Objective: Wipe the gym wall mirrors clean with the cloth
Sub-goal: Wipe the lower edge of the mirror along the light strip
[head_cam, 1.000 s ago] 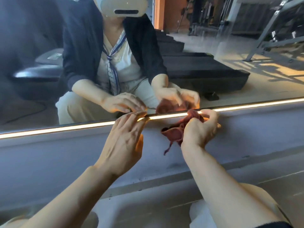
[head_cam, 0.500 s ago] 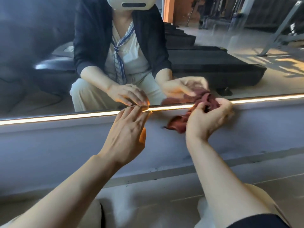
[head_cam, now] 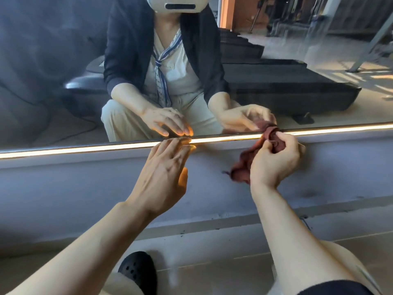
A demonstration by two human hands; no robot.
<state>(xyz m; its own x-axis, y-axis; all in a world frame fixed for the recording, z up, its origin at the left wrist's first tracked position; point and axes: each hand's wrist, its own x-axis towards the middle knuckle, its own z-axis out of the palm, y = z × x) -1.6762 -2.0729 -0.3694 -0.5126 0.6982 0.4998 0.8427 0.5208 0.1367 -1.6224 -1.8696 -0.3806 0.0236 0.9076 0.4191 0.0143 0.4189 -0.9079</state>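
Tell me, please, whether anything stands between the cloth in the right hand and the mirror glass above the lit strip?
Nothing visible does. The right hand grips the red cloth at the light strip, right under the mirror. The left hand rests well aside.

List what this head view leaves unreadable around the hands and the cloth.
- Crumpled dark-red cloth: its middle hidden behind the right hand.
- Left hand: fingertips washed out by the glowing light strip.
- Large wall mirror: cut off at the frame's edges; smears indiscernible.
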